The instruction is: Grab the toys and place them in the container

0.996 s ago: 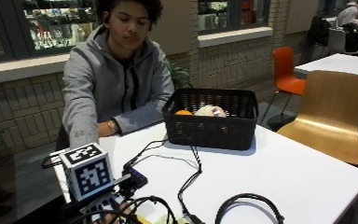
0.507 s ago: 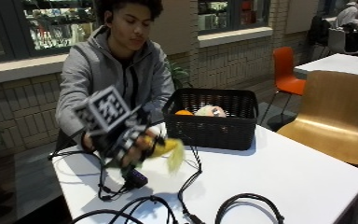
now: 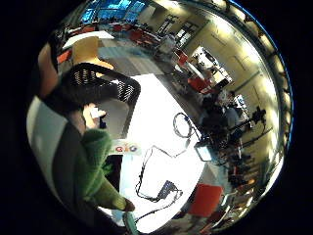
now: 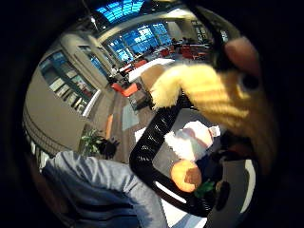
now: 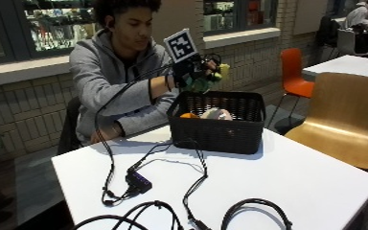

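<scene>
Yellow and green plush, a soft toy (image 5: 208, 76), is being gripped by the gloved right hand (image 5: 193, 73), whose fingers are curled round it, and is being held in the air just above the rear rim of the black mesh basket (image 5: 221, 129). Inside the basket, an orange toy (image 5: 188, 115) and a pale one (image 5: 216, 114) are being contained side by side. The basket is being borne by the white table (image 5: 311, 187), where black cables (image 5: 171, 191) are lying.

open top of the basket (image 5: 222, 125) unobstructed from above; orange toy (image 5: 188, 115) and pale toy (image 5: 216, 114) occupy its left half.
</scene>
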